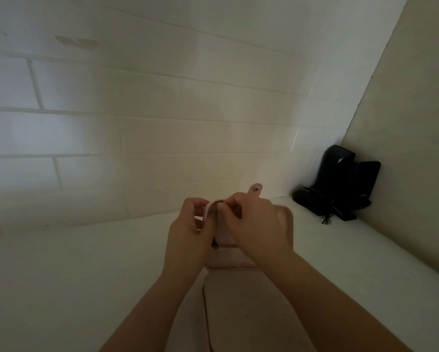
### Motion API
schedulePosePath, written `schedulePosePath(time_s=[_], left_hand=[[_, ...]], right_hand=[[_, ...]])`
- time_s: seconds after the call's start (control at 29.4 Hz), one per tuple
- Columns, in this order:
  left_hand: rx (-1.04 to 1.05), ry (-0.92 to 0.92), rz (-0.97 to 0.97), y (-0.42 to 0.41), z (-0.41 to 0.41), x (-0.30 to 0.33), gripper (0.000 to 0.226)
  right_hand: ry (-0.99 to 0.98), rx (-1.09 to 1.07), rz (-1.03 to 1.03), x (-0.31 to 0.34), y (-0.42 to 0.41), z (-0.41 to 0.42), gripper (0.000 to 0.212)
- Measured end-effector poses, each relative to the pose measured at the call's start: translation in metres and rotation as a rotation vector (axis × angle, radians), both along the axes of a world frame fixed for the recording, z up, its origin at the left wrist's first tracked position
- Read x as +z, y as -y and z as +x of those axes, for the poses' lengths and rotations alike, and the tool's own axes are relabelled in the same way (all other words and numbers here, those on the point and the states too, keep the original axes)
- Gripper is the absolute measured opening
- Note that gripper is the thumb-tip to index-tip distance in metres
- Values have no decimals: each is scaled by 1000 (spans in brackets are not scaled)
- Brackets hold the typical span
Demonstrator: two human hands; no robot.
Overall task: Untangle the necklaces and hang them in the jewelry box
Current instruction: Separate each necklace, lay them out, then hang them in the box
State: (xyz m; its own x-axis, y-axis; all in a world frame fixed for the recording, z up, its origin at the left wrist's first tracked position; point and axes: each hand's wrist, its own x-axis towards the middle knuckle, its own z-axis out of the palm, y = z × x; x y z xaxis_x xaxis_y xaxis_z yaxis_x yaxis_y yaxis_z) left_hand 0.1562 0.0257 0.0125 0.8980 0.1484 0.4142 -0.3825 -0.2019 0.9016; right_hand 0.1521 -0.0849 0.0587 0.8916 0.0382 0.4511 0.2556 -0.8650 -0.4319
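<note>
Dim room: a white table (86, 288) meets a white brick wall (137, 110). Both hands, left (188, 232) and right (256, 224), pinch a thin necklace (214, 224) over the open pink jewelry box (241, 313) near the table's front edge; a black device (340, 181) stands in the far right corner.

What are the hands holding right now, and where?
Both hands pinch a dark necklace over the pink jewelry box; the exact grip point is too dim to tell.
</note>
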Motion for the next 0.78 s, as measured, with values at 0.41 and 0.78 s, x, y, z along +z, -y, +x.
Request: schedulePosePath(time_s=[0.41,0.78], left_hand=[[-66,26,-16,-9,5,-6,20],[-133,60,182,-27,12,-1,16]], right_hand=[[-131,-127,156,-10,4,-16,31],[-554,85,299,10,42,-28,5]])
